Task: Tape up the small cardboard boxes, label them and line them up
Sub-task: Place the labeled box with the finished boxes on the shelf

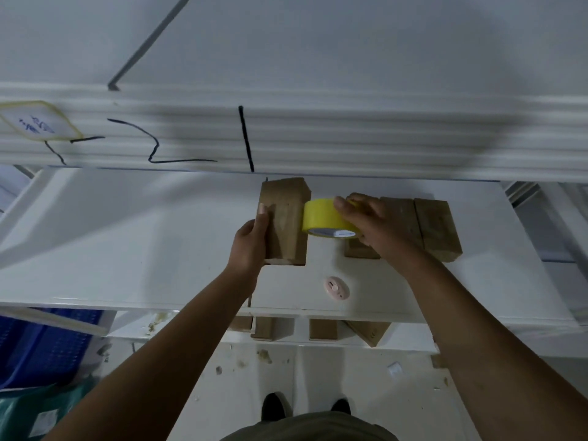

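Note:
A small cardboard box [288,218] stands on the white shelf [159,249]. My left hand [251,243] grips its left side, thumb on the top face. My right hand [366,218] holds a yellow tape roll [321,219] pressed against the box's right side. Right of it, more small cardboard boxes [436,227] sit side by side in a row, partly hidden by my right hand. A small pink cutter [335,288] lies on the shelf near the front edge.
A white shelf board [286,138] with black marker lines hangs close above the boxes. Several more cardboard boxes [321,329] rest on the lower shelf. A blue crate [41,345] stands at the lower left. My feet [305,405] are on the littered floor.

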